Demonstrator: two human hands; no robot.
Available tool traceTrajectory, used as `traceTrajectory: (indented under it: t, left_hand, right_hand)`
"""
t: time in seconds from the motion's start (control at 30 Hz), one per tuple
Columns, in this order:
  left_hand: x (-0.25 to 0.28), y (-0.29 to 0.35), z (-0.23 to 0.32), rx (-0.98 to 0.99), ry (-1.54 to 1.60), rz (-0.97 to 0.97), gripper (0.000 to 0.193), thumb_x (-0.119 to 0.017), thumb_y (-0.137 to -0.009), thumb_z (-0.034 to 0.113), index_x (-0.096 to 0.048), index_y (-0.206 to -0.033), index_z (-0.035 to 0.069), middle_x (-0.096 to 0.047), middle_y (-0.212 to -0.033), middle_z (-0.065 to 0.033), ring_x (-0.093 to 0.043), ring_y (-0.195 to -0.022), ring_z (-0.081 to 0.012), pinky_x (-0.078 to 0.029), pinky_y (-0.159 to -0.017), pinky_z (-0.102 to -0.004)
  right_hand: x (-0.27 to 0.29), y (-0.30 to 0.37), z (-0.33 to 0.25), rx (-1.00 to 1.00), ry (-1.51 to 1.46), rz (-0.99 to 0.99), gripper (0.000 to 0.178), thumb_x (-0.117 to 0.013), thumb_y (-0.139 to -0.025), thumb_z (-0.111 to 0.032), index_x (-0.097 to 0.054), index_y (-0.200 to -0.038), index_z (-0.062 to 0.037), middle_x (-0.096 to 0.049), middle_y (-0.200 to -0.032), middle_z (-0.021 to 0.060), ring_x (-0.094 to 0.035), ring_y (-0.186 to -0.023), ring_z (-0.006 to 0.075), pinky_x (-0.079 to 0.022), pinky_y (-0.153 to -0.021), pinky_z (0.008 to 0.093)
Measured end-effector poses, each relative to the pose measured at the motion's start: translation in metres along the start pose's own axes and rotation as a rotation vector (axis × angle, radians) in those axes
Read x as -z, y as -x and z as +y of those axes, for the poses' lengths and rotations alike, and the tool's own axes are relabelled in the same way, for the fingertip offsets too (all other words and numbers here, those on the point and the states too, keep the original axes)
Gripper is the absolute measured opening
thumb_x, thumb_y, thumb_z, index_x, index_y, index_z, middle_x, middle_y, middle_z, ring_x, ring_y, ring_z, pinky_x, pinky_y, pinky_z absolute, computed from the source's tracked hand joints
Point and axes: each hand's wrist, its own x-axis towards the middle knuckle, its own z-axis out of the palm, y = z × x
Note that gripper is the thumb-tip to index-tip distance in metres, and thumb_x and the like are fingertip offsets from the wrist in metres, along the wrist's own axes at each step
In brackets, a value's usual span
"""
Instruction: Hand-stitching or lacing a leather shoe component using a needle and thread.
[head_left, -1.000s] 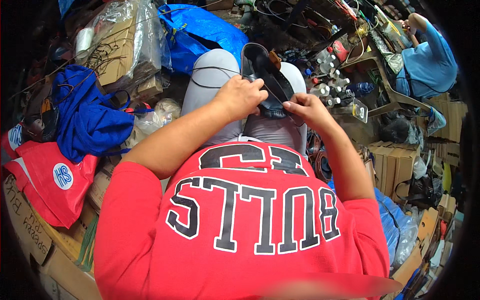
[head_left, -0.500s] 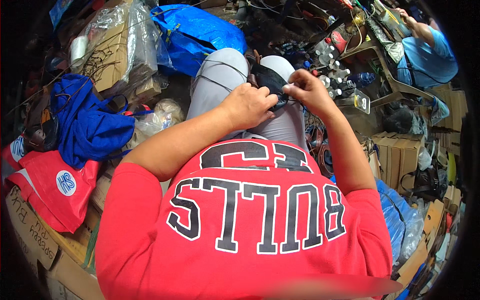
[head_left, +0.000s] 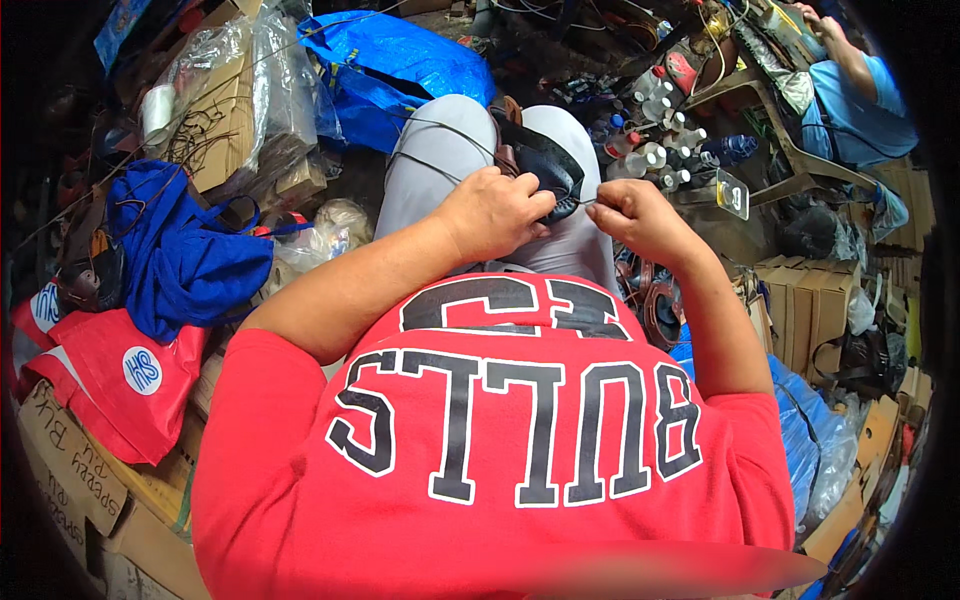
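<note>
A dark leather shoe (head_left: 552,172) with brown parts rests on my lap between my grey-trousered knees. My left hand (head_left: 497,212) is closed at its near left edge, fingers curled and knuckles up; what lies inside that grip is partly hidden. To the right of the shoe, my right hand (head_left: 640,215) is closed in a pinch, apart from the shoe. A thin dark thread (head_left: 587,203) runs from its fingertips toward the shoe. Another length of dark cord (head_left: 432,133) lies across my left knee.
Several plastic bottles (head_left: 650,158) stand beyond my right knee. A blue bag (head_left: 400,75) lies ahead, with cardboard and clear plastic (head_left: 285,95) beside it. Blue cloth (head_left: 190,245) and a red bag (head_left: 130,385) are at left. Far right, another person's arm (head_left: 850,70) shows.
My right hand has moved right and nearer to me, away from the shoe, its fingers curling in further. The left hand and the shoe stay nearly in place.
</note>
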Motion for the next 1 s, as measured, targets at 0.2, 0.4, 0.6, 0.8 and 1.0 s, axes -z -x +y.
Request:
traceTrajectory:
  t: [0.2,0.4,0.6,0.8,1.0]
  left_hand:
    - [0.015,-0.009,-0.019,0.234,0.426,-0.035,0.023,-0.069,-0.078,0.027,-0.063,-0.081,0.004,-0.061,-0.078,-0.0107,-0.059,-0.071,-0.0266,-0.047,-0.065,-0.0355]
    - [0.005,-0.053,-0.059,0.140,0.598,-0.086,0.013,-0.066,-0.079,0.013,-0.069,-0.091,0.007,-0.062,-0.087,-0.0083,-0.058,-0.087,-0.0187,-0.046,-0.076,-0.0295]
    - [0.001,-0.062,-0.067,0.181,0.863,-0.335,0.019,-0.067,-0.080,0.014,-0.068,-0.096,0.005,-0.066,-0.086,-0.0060,-0.059,-0.086,-0.0140,-0.046,-0.081,-0.0282]
    - [0.000,-0.060,-0.074,0.223,1.068,-0.399,0.021,-0.065,-0.081,0.012,-0.067,-0.099,0.001,-0.068,-0.093,-0.0053,-0.060,-0.089,-0.0122,-0.045,-0.085,-0.0264]
    - [-0.005,-0.061,-0.081,0.201,1.105,-0.442,0.023,-0.064,-0.081,0.009,-0.067,-0.101,0.000,-0.068,-0.095,-0.0056,-0.060,-0.089,-0.0126,-0.044,-0.086,-0.0264]
  right_hand:
    - [0.041,0.055,0.003,0.006,-0.266,0.239,0.020,-0.063,-0.084,-0.012,-0.053,-0.069,-0.0032,-0.042,-0.061,-0.0018,-0.041,-0.061,0.0081,-0.036,-0.054,0.0258]
    - [0.001,0.020,-0.008,0.183,0.084,0.306,0.017,-0.064,-0.080,-0.004,-0.068,-0.097,-0.0045,-0.058,-0.079,0.0058,-0.055,-0.073,0.0125,-0.044,-0.064,0.0250]
    - [-0.006,0.000,-0.011,0.064,0.169,0.278,0.017,-0.061,-0.080,-0.007,-0.070,-0.094,-0.0055,-0.057,-0.076,0.0087,-0.056,-0.067,0.0175,-0.045,-0.061,0.0281]
    - [-0.003,-0.009,-0.020,0.004,0.215,0.246,0.019,-0.059,-0.077,-0.011,-0.070,-0.091,-0.0048,-0.061,-0.078,0.0134,-0.062,-0.072,0.0240,-0.048,-0.067,0.0319]
    - [-0.007,-0.012,-0.033,-0.093,0.308,0.231,0.019,-0.060,-0.074,-0.012,-0.070,-0.089,-0.0052,-0.064,-0.085,0.0163,-0.063,-0.079,0.0289,-0.049,-0.072,0.0351]
